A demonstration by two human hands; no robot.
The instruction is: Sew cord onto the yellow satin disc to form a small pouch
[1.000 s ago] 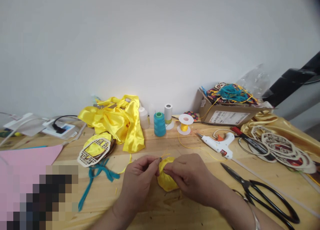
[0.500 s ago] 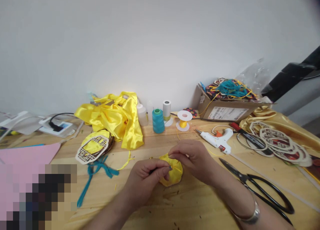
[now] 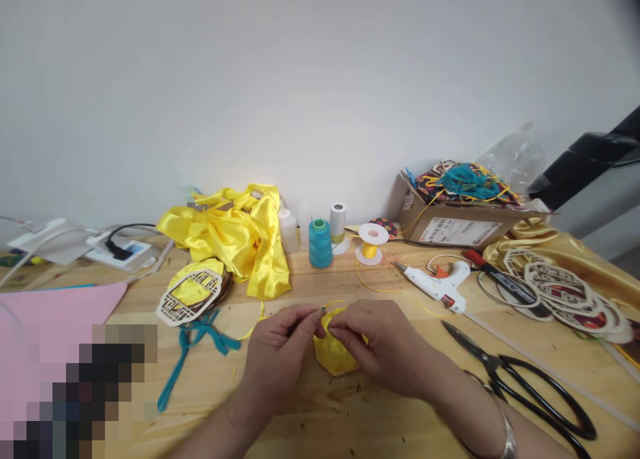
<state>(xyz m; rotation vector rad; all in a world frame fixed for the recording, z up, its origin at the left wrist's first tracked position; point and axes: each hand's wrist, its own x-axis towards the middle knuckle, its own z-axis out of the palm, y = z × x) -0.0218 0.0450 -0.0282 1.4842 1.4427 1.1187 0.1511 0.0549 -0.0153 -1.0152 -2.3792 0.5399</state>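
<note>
Just in front of me on the table lies a small rounded piece of yellow satin (image 3: 334,354), partly covered by both hands. My left hand (image 3: 283,346) is closed in a pinch at its upper left, with a short yellow cord (image 3: 335,302) sticking out by the fingertips. Close beside it, my right hand (image 3: 377,339) pinches over the satin's upper right; what lies between its fingers is too small to make out. The scissors (image 3: 493,362) rest to the right of my right forearm.
Yellow satin (image 3: 265,259), a teal thread cone (image 3: 320,246) and a spool of yellow cord (image 3: 370,249) stand at the back. A glue gun (image 3: 435,284), a cardboard box (image 3: 420,222) and wooden cutouts (image 3: 560,286) are at right. More cutouts (image 3: 165,310) and teal strips (image 3: 183,359) lie left.
My right hand has come down and left, its fingertips now close to my left hand's. The left fingertips have risen off the middle of the satin, and the yellow cord now shows above them.
</note>
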